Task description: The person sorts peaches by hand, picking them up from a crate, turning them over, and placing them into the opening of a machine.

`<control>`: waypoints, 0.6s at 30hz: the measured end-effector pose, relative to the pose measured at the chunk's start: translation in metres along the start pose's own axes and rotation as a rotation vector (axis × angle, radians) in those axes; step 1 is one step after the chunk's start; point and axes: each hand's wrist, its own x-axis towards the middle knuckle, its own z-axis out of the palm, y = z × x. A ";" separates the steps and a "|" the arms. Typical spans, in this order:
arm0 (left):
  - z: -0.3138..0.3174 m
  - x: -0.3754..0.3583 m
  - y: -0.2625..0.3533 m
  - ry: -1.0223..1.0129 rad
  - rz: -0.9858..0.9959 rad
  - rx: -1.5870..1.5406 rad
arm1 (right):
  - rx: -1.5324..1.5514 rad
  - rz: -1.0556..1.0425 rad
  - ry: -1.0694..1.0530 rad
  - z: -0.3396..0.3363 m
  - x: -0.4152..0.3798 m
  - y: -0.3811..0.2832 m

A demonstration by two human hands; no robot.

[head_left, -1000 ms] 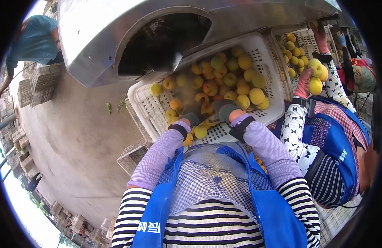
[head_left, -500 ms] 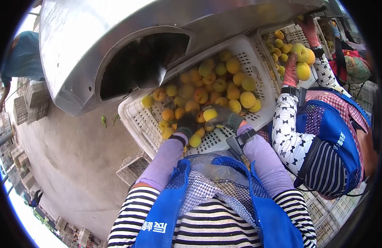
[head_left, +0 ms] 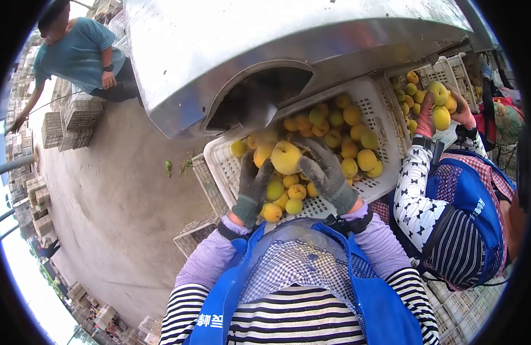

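Note:
My left hand (head_left: 252,185), in a dark glove with a green cuff, is closed around an orange-yellow peach (head_left: 263,154). My right hand (head_left: 329,173), gloved alike, grips a large yellow peach (head_left: 286,157) from its right side. Both hands are close together, raised over a white slotted plastic crate (head_left: 386,164). Several yellow and greenish peaches (head_left: 349,168) lie in the crate around and below my hands. My palms and some fingertips are hidden behind the fruit.
A metal chute (head_left: 254,95) with a dark opening overhangs the crate. To my right, a co-worker (head_left: 432,213) holds several peaches above another crate (head_left: 444,72). A person in a teal shirt (head_left: 81,54) stands far left near stacked crates (head_left: 81,118).
My hands have risen from among the peaches, now with fruit between them. The view has shifted left, bringing the teal-shirted person further in. The co-worker's second hand has come to the held peaches.

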 end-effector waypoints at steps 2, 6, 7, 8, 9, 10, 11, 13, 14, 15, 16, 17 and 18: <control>-0.004 0.000 0.005 0.021 0.047 0.009 | -0.167 -0.066 0.029 0.008 0.000 -0.013; -0.005 0.001 0.021 0.114 0.120 0.021 | -0.444 -0.229 0.148 0.028 0.021 -0.052; -0.006 0.003 0.025 0.159 0.151 0.078 | -0.448 -0.286 0.179 0.031 0.032 -0.057; -0.013 0.005 0.013 0.214 0.174 0.110 | -0.529 -0.291 0.184 0.034 0.044 -0.060; -0.017 0.003 0.019 0.215 0.103 0.040 | -0.610 -0.292 0.191 0.037 0.059 -0.064; -0.020 0.001 0.026 0.213 0.034 -0.028 | -0.691 -0.295 0.202 0.038 0.074 -0.066; -0.023 -0.001 0.030 0.208 -0.038 -0.097 | -0.746 -0.238 0.177 0.040 0.089 -0.060; -0.027 -0.005 0.036 0.199 -0.022 -0.120 | -0.854 -0.122 0.122 0.048 0.112 -0.044; -0.027 -0.006 0.041 0.194 0.004 -0.131 | -0.911 -0.215 0.160 0.050 0.117 -0.047; -0.028 -0.007 0.045 0.192 0.028 -0.143 | -0.906 -0.278 0.188 0.052 0.122 -0.045; -0.030 -0.005 0.046 0.174 0.036 -0.164 | -0.902 -0.338 0.214 0.053 0.129 -0.040; -0.030 -0.003 0.050 0.169 0.065 -0.157 | -0.898 -0.400 0.241 0.054 0.136 -0.044; -0.028 -0.002 0.056 0.165 0.098 -0.151 | -0.934 -0.316 0.150 0.054 0.144 -0.050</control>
